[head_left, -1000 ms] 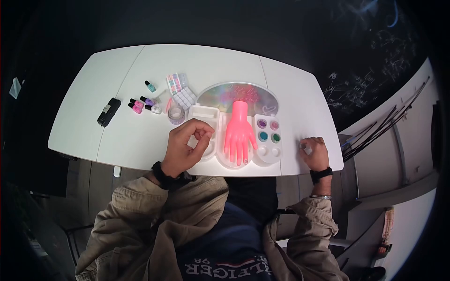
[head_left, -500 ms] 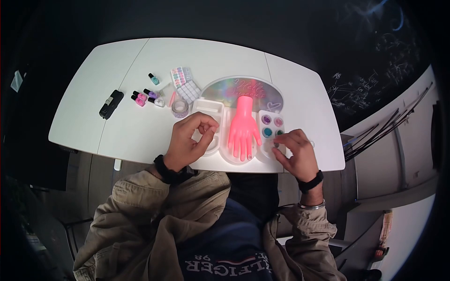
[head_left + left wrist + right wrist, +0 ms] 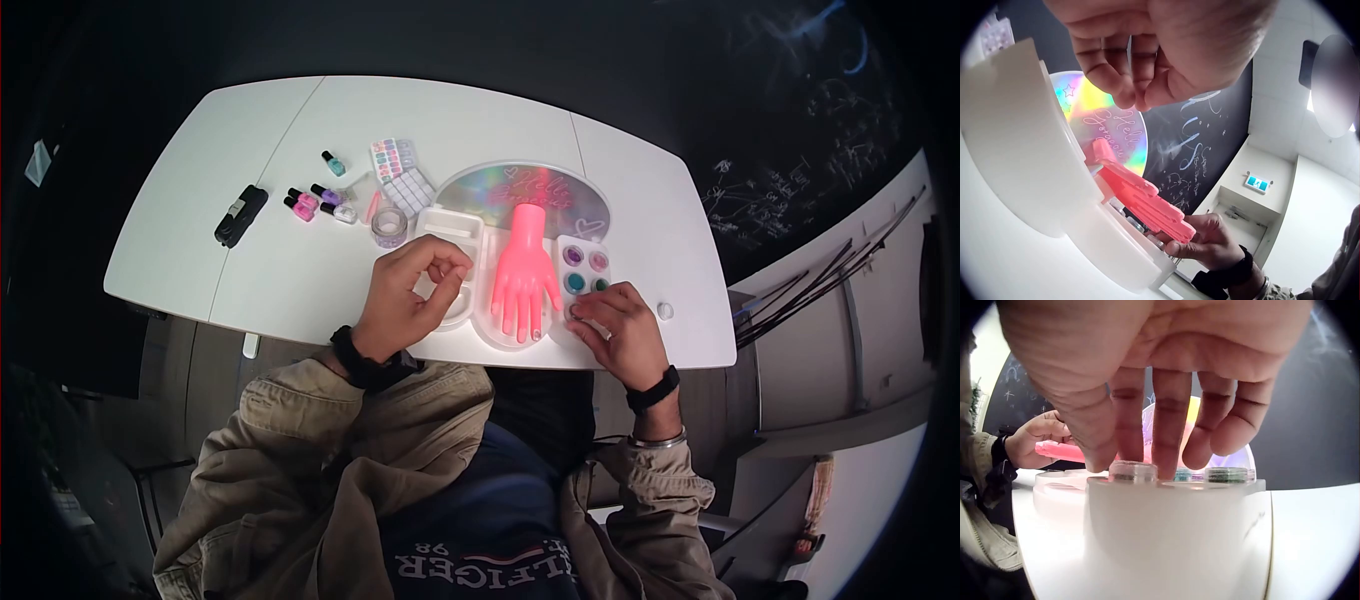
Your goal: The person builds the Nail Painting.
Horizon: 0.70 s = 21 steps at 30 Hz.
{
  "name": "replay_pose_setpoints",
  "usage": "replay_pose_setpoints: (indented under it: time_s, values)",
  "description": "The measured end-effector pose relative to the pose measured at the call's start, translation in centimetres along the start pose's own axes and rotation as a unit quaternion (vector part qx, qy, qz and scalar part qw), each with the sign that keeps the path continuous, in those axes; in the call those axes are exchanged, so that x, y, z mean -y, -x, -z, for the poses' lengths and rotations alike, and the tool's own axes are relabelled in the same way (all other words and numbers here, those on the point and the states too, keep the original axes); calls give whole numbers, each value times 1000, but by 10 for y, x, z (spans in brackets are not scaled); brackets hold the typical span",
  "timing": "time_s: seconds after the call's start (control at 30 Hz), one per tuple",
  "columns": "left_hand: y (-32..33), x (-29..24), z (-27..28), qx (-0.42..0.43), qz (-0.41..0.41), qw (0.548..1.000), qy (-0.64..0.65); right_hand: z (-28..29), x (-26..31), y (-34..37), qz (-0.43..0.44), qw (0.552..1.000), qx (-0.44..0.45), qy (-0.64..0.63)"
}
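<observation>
My right hand [image 3: 630, 335] is over the right part of the white tray [image 3: 458, 222], thumb and fingertips around a small clear jar [image 3: 1133, 471] at the tray's front right holes. Purple [image 3: 573, 257], pink [image 3: 598, 261], teal [image 3: 576, 284] and green glitter jars [image 3: 599, 285] sit in the other holes, the green one close by its fingers. My left hand [image 3: 412, 300] hangs over the tray's left part, fingers loosely curled and thumb near the fingertips; nothing shows between them. Between both hands lies a pink model hand [image 3: 525, 270], fingers toward me, a shiny mark on one fingertip.
A rainbow-sheen backboard [image 3: 480, 185] stands behind the tray. To the left are several nail polish bottles [image 3: 301, 205], a round clear container [image 3: 389, 228], nail sheets [image 3: 391, 158] and a black object [image 3: 241, 216]. Another small clear piece [image 3: 665, 311] rests at the table's right.
My right hand has moved left from the table's right side to the tray, carrying the small jar down to the front holes. The left hand has kept its pose.
</observation>
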<state>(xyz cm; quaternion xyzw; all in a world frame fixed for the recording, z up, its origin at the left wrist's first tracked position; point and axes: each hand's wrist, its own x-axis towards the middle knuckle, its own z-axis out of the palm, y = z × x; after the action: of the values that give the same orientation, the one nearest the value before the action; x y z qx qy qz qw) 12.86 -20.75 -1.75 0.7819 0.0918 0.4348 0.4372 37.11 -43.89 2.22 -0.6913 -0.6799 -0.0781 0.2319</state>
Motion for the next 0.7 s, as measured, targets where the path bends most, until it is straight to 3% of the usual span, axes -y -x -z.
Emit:
replay_pose_setpoints:
  time_s: [0.27,0.47,0.7]
  values:
    - [0,2,0,0,-4,1000,-3,12,-6,5,-18,1000,-16,-13]
    - [1,2,1,0,-2,1000,-3,31,-68,34,-174,981,-34,73]
    - [0,3,0,-4,-7,1000,-2,34,-139,88,-247,956,0,157]
